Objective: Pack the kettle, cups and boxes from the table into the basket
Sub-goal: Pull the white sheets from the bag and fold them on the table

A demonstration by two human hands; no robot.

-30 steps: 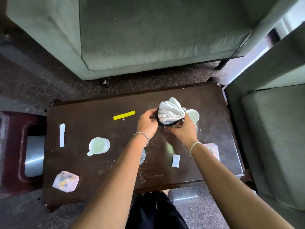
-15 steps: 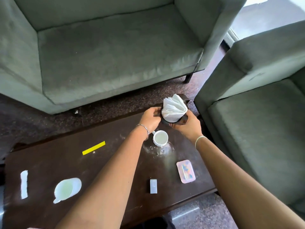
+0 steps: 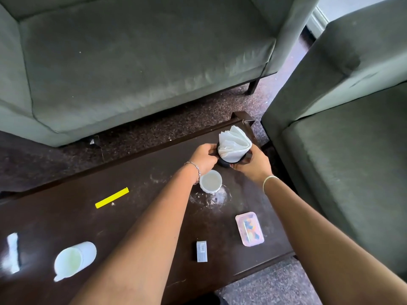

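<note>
Both hands grip a dark round holder [image 3: 226, 162] stuffed with folded white napkins [image 3: 234, 144] near the table's far right corner. My left hand [image 3: 203, 157] is on its left side, my right hand [image 3: 253, 162] on its right. Just in front of it stands a small white cup [image 3: 210, 181]. A larger white cup [image 3: 73, 259] lies on its side at the near left. A pink patterned box [image 3: 249, 228] rests near the right edge, and a small grey box [image 3: 202, 251] lies near the front. No basket or kettle is in view.
The dark wooden table [image 3: 66, 216] also carries a yellow strip [image 3: 111, 197] and a white strip [image 3: 12, 253] at the far left. A green sofa [image 3: 132, 51] stands behind it and a green armchair [image 3: 352, 139] close on the right.
The view has swung up and to the right. Both hands carried the napkin holder toward the table's far right corner, past the small white cup.
</note>
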